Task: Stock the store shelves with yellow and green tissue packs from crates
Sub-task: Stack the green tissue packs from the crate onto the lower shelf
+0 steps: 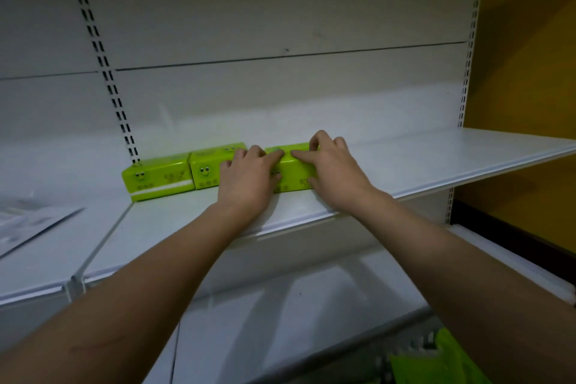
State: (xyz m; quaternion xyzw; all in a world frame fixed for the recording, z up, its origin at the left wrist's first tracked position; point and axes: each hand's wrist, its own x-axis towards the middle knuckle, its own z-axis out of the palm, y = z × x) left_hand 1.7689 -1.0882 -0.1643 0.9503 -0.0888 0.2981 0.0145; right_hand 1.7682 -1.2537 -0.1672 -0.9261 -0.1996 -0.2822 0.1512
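Note:
Three yellow-green tissue packs stand in a row on the white shelf (436,162). The left pack (157,179) and the middle pack (208,165) are untouched by fingers on their fronts. Both hands are on the right pack (296,170). My left hand (247,178) lies over its left end with fingers curled onto the top. My right hand (333,170) grips its right end, thumb at the front and fingers over the top.
Papers (28,224) lie on the neighbouring shelf at the left. A lower shelf (280,315) runs below. More green packs in a crate (436,362) show at the bottom right. A yellow wall (530,72) stands at the right.

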